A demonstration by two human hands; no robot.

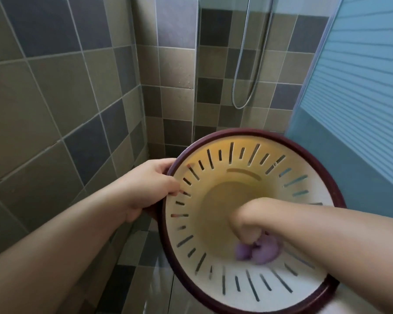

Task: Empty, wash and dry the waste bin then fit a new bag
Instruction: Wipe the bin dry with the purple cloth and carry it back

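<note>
So the waste bin [236, 159] is held up off the floor in the tiled shower corner, mouth tipped toward the person, probably so they can see right down inside. Left hand [154, 184] curls around the dark red rim at its left edge to brace it. Right hand [247, 223] is down inside, fingers bunched on a purple cloth [256, 249] against the near wall. Looks like wiping or drying; no bag in yet.

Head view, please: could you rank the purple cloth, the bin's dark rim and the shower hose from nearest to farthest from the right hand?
1. Purple cloth: held in the right hand, inside the bin.
2. Dark rim: rings the bin's mouth around the hand; the left hand grips its left side.
3. Shower hose: hangs on the far tiled wall, above.
</note>
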